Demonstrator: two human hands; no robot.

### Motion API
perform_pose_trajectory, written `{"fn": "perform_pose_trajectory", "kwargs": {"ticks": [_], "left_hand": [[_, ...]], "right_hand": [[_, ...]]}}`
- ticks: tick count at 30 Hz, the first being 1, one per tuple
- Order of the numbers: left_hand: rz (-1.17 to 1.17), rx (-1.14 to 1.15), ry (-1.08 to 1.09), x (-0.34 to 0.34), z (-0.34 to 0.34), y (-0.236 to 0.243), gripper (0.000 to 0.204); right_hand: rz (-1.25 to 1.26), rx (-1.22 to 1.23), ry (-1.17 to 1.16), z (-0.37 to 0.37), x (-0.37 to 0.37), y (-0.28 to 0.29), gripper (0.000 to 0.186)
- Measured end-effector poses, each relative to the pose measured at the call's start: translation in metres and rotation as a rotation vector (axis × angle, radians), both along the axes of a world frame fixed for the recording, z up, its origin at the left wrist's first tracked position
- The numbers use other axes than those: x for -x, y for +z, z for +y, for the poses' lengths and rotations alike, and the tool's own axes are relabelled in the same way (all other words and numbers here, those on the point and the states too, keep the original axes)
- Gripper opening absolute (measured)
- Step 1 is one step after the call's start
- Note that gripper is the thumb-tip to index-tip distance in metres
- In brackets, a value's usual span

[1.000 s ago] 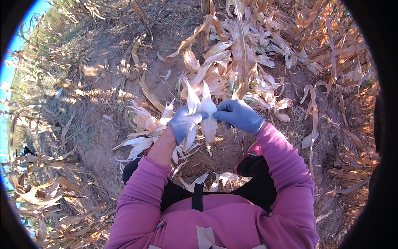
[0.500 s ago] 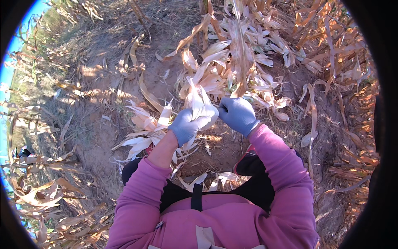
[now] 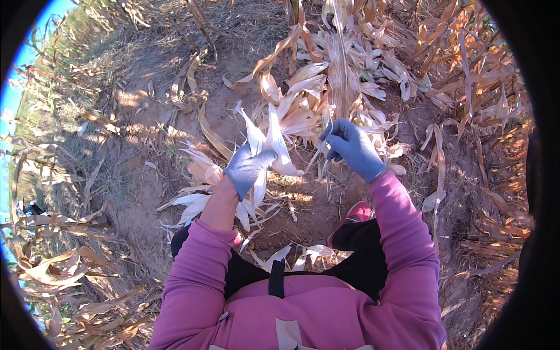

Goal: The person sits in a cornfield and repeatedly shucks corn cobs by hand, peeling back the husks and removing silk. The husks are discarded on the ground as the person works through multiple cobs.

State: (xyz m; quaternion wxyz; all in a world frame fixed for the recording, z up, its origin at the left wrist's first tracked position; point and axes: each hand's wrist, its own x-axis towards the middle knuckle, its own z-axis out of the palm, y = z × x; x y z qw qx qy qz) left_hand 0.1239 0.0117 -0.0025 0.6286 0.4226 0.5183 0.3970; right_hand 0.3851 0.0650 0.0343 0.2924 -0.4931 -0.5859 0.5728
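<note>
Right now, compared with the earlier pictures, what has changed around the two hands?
The right hand moved right, away from the pale husks, and pinches thin pale strands. The left hand shifted slightly left, still holding the pale husks. The husk pile is unchanged.

Bare brown soil [image 3: 131,201] carries a broad heap of pale corn husks [image 3: 373,90] toward its far edge. Left of its middle lie a smaller husk cluster [image 3: 195,203] and a long, curling dry corn leaf [image 3: 208,130].
</note>
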Motion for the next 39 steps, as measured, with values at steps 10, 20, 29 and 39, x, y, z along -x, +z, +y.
{"fn": "perform_pose_trajectory", "kwargs": {"ticks": [10,20,29,39], "left_hand": [[0.021,0.014,-0.023,-0.017,0.0,-0.004,0.023],[0.045,0.02,-0.066,-0.021,-0.002,0.005,0.028],[0.113,0.026,-0.104,-0.022,-0.004,0.012,0.029],[0.006,-0.026,0.127,0.013,-0.001,0.006,0.015]], "right_hand": [[0.071,0.284,0.239,-0.021,0.035,0.006,0.029],[-0.119,0.087,0.283,-0.022,0.032,-0.001,0.025],[-0.175,0.004,0.255,-0.025,0.035,-0.003,0.024],[-0.541,-0.409,-0.065,0.006,-0.003,-0.026,0.024]]}}
